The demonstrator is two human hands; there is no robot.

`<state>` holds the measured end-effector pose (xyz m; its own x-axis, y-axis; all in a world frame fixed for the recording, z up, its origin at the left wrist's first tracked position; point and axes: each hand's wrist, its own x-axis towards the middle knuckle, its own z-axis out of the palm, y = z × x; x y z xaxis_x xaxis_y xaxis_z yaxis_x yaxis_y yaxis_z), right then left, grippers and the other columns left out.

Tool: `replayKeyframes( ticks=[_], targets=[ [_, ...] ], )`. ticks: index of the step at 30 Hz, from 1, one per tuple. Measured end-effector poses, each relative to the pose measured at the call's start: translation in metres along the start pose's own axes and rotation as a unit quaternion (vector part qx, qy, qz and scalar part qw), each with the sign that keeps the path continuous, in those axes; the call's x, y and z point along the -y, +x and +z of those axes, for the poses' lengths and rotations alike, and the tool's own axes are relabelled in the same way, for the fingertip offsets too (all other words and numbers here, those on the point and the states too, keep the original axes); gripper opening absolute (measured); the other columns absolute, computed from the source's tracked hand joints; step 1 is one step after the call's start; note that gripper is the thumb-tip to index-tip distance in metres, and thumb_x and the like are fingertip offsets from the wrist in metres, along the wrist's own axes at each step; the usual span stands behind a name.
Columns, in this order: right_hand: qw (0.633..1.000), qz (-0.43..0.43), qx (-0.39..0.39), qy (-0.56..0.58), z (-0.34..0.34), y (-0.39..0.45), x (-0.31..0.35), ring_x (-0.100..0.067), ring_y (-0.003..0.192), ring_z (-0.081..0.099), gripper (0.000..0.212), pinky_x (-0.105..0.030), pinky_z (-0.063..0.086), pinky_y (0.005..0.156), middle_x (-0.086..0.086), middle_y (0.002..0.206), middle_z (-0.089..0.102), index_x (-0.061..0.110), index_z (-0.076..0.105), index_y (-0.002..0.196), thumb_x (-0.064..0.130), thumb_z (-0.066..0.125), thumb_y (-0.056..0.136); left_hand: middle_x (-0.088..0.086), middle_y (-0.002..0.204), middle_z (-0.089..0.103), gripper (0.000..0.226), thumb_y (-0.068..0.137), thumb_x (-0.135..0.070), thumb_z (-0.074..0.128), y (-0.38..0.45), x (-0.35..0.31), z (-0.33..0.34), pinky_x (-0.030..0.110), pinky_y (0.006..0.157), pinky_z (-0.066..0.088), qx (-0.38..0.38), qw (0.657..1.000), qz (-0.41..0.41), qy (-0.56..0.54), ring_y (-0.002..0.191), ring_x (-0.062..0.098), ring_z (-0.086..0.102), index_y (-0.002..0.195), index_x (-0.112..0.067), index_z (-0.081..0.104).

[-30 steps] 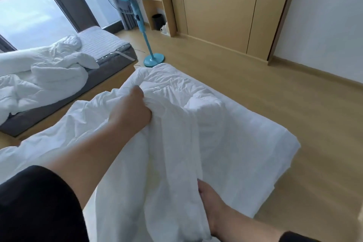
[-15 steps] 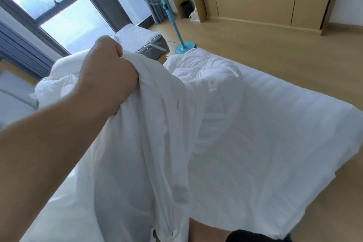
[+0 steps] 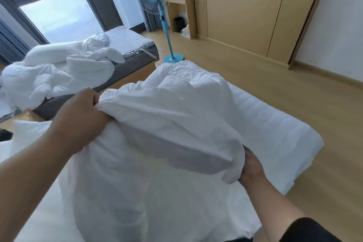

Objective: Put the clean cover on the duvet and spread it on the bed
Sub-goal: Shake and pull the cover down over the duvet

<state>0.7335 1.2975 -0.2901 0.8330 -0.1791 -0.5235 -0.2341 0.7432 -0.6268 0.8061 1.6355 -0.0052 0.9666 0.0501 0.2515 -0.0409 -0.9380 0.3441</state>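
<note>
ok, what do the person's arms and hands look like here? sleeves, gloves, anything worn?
Both hands are bare: no gloves, and no rings or watch that the head view shows. The left hand leads back along a bare forearm, with no sleeve in frame. The right hand also has a bare forearm, ending in a black sleeve pushed up near the elbow at the bottom edge.

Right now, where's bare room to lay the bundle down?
Free: the flat striped stretch of the bed right of the white bundle, and floor toward the wardrobe. Crowded: far bed, heaped with linen; fan between beds.
</note>
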Motion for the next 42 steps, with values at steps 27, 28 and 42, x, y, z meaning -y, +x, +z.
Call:
replayKeyframes(
  ticks=[27,28,42],
  targets=[
    [0.939,0.131,0.306,-0.092,0.068,0.046,0.254,-0.038,0.093,0.072,0.054,-0.047,0.06,0.077,-0.024,0.108,0.072,0.002,0.074,0.112,0.019,0.085,0.062,0.0,0.14,0.054,0.051,0.094,-0.042,0.049,-0.017,-0.262,0.219,0.028,0.105,0.036,0.084,0.993,0.064,0.046,0.129,0.021,0.051,0.142,-0.026,0.046],
    [0.934,0.137,0.308,-0.117,0.065,0.052,0.261,-0.042,0.101,0.07,0.056,-0.051,0.058,0.084,-0.027,0.117,0.07,0.003,0.073,0.117,0.021,0.083,0.065,-0.002,0.13,0.061,0.04,0.093,-0.039,0.051,-0.01,-0.258,0.216,0.029,0.095,0.042,0.096,0.993,0.06,0.032,0.12,0.022,0.059,0.132,-0.028,0.053],
    [0.882,0.262,0.329,-0.212,0.01,0.154,0.282,-0.038,0.109,0.068,0.059,-0.044,0.057,0.087,-0.024,0.124,0.067,-0.001,0.06,0.136,0.03,0.069,0.087,0.002,0.078,0.067,0.039,0.069,-0.048,0.054,0.004,-0.26,0.131,0.039,0.07,0.048,0.198,0.965,-0.091,-0.146,0.073,0.02,0.058,0.075,-0.01,0.06]
  ],
)
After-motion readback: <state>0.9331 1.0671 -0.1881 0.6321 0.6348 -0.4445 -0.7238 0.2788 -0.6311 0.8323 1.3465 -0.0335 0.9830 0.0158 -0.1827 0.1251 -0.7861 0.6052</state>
